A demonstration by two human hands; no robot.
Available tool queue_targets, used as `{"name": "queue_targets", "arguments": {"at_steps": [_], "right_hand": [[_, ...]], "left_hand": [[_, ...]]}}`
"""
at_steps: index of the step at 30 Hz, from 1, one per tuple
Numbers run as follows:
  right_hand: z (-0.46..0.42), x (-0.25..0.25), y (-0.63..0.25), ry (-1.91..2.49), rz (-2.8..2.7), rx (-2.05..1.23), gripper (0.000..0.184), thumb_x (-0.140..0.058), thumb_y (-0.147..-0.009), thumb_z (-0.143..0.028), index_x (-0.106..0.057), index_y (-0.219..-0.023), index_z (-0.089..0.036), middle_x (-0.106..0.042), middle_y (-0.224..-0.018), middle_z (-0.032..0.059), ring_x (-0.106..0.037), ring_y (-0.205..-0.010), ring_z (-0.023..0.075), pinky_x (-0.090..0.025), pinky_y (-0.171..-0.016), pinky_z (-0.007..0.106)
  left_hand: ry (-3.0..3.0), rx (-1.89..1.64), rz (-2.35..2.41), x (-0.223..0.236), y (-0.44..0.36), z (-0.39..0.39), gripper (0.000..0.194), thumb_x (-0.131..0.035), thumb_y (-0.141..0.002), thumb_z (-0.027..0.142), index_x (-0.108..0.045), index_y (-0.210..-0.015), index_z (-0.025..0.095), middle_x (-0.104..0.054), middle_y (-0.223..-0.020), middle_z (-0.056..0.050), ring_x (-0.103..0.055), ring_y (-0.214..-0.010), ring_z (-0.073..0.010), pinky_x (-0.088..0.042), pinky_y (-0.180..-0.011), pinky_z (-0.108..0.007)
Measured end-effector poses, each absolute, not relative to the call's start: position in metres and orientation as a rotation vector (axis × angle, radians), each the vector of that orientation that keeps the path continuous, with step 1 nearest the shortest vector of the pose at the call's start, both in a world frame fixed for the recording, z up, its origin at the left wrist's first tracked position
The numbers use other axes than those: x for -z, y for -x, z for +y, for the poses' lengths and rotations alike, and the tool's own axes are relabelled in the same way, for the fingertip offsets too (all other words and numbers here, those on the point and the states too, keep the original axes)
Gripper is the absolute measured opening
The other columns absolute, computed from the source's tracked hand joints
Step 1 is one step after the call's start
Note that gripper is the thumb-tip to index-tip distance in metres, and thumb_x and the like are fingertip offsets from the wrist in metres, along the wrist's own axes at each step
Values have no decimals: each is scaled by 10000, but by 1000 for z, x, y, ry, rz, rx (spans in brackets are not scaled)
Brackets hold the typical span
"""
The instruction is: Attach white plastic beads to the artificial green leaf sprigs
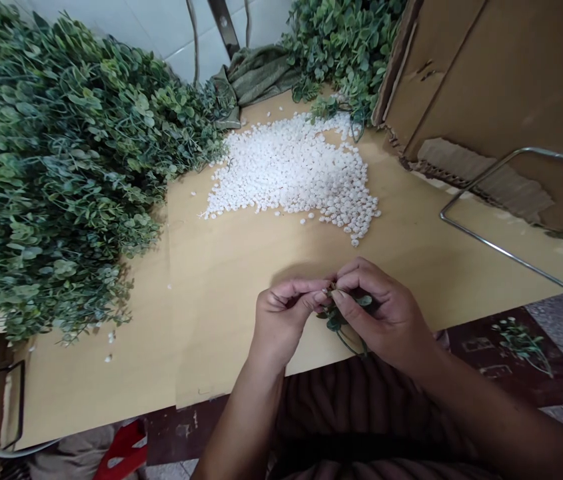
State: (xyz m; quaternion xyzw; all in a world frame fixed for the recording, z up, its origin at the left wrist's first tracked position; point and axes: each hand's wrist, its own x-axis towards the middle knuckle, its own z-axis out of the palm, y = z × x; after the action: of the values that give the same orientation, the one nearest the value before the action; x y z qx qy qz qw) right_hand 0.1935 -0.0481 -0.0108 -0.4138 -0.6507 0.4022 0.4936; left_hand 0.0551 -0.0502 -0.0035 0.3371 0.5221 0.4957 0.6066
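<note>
Both hands meet over the front edge of the tan tabletop [221, 267]. My left hand [286, 313] pinches with thumb and forefinger at the tip of a sprig of artificial leaves [334, 320]; a tiny pale piece shows at the fingertips, too small to make out. My right hand [381, 307] is closed on the same sprig, thumb against forefinger, with green leaves showing below the fingers and the stem hanging down. Beyond the hands lies a spread heap of small white pieces [291, 167], like little plastic caps or beads.
A large pile of artificial greenery [61, 153] covers the left side. More greenery [346, 47] sits at the back right beside a cardboard box [506, 87]. A metal wire frame [506, 250] leans at right. A green cloth [261, 73] lies behind. One sprig [521, 340] rests on a lower dark surface.
</note>
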Motion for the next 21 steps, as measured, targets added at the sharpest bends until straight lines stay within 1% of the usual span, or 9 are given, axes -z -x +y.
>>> {"name": "queue_targets", "arguments": {"at_steps": [4,10,16,21], "right_hand": [[-48,11,-194,991,-1574,-977,138,-515,-841,-116,-564,-742,-199,-543,-740,19,-579,-732,138,-485,-654,243],[-49,11,-195,981,-1598,-993,143,-511,-843,-117,-563,-739,-200,-543,-739,23,-581,-747,142,-498,-663,246],[-49,11,-196,982,-1617,-1018,147,-501,-856,-142,-581,-746,-199,-548,-744,31,-587,-766,152,-500,-666,263],[-48,12,-196,963,-1603,-1063,153,-505,-867,-171,-580,-735,-185,-546,-737,29,-576,-731,143,-489,-642,259]], "left_hand": [[-760,-1136,1190,2,-55,-50,155,-824,-547,291,-748,-643,195,-709,-607,-16,-558,-494,-69,-506,-521,-190],[-743,-1083,1230,-1,-55,-47,215,-843,-501,318,-741,-619,170,-677,-561,-9,-549,-479,-74,-518,-521,-208],[-780,-1058,1193,-2,-54,-45,229,-846,-491,332,-734,-604,168,-652,-542,-1,-556,-481,-79,-505,-501,-210],[-773,-1026,1182,-2,-51,-45,223,-846,-496,316,-742,-628,169,-674,-559,-9,-566,-481,-78,-509,-506,-205]]}}
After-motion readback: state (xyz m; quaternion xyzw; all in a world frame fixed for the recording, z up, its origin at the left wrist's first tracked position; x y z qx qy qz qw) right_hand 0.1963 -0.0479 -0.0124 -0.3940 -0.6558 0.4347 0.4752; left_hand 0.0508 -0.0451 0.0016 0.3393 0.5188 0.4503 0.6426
